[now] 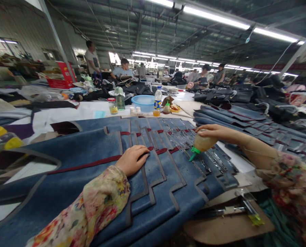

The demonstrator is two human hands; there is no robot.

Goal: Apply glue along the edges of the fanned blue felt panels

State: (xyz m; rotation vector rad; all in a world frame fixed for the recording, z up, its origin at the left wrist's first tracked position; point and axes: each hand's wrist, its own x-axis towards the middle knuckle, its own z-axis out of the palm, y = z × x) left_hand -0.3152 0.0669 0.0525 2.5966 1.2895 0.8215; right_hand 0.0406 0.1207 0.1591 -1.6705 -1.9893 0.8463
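Observation:
My right hand [209, 131] is wrapped round a squeeze bottle [204, 142] of yellowish liquid. The bottle is tipped so its green nozzle points down and left, right over the blue leather panels [91, 144]. Wet, shiny streaks of glue-like liquid [216, 159] run along the edges on the right of these panels. The panels overlap in a stepped row, with grey borders and dark red strips [91, 164]. Farther left, my left hand [134, 158] lies on the panels, palm down, fingers stretched out and holding nothing.
A hammer [232, 210] lies on a brown board [227, 228] at lower right. Behind the panels stand a blue basin [143, 103], a drink bottle [157, 101], a second green-tipped bottle [166, 108] and a jar [113, 106]. More coated panels [266, 130] lie right; co-workers [122, 70] are beyond.

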